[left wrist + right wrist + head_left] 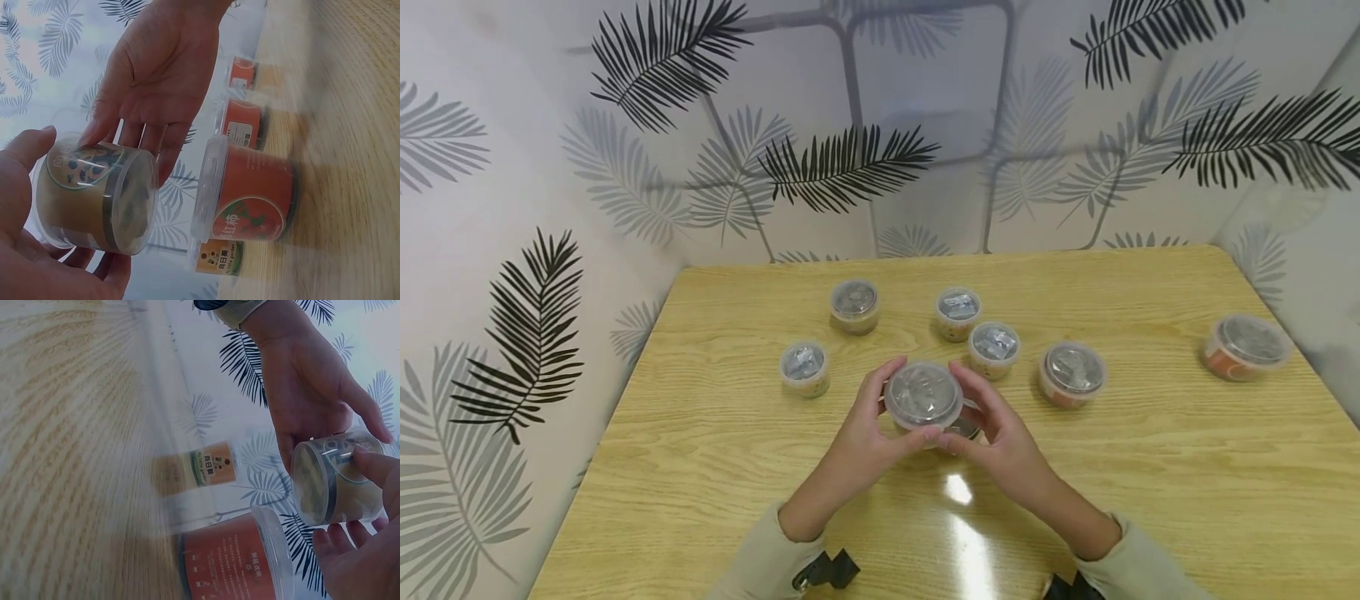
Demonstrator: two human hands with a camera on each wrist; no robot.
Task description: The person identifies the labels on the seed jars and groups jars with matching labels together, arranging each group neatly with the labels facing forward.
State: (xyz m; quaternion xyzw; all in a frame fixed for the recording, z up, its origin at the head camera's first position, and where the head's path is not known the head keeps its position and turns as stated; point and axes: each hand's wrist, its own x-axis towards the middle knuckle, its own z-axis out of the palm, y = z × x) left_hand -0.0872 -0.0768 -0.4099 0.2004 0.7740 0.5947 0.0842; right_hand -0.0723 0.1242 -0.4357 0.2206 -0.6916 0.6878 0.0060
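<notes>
The left grip and right grip together pinch one clear-lidded tub from either side — upright, raised off the tabletop. A red tub stands lower, just beside it — partly hidden from the head view; smaller tubs stand farther back.

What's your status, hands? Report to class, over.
Left hand and right hand gripping beige-labelled lidded tub. Tub held above wood-grain table. Red-labelled tub standing below, possibly in the way.

Yellowish wood-grain table w/ bright glare at near ctr. Pale backdrop w/ blk & gray fronds far, L & R.
</notes>
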